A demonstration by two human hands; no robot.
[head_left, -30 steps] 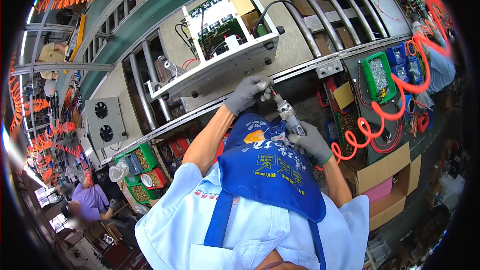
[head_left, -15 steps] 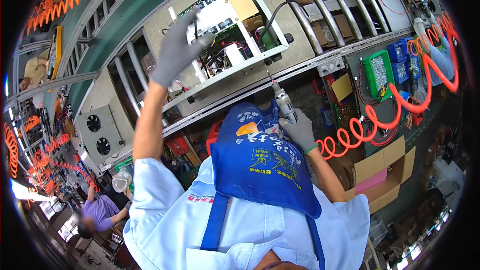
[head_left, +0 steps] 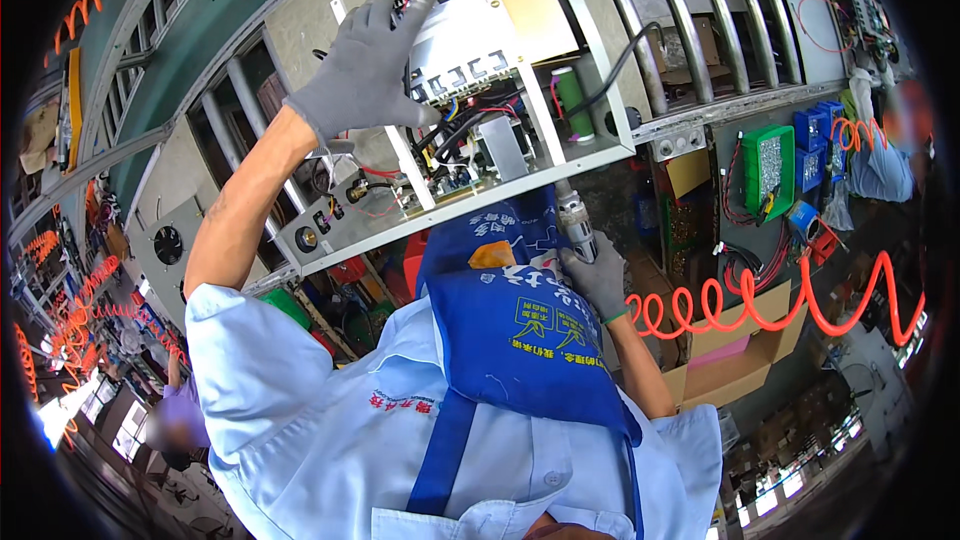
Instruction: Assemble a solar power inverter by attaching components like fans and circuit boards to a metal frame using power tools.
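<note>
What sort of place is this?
Probably an electronics assembly workshop: there's an open, pale-grey metal chassis holding exposed electronics, a row of shiny cylindrical metal rollers like a conveyor's, and a green rectangular bin of small silvery pieces.

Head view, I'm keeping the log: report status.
Left hand open at metal chassis, contact unclear. Right hand gripping grey power driver. Black cable crosses chassis's right side, perhaps obstructing.

This is a factory workshop for electronics, as the row of steel conveyor rollers (head_left: pixel 676 20), the open metal chassis (head_left: pixel 500 197) with its circuit boards (head_left: pixel 455 78) and wiring (head_left: pixel 460 130), the handheld power driver (head_left: pixel 576 222), the coiled orange hose (head_left: pixel 884 265) and the green bin (head_left: pixel 750 165) of small metal parts (head_left: pixel 770 165) all show.
</note>
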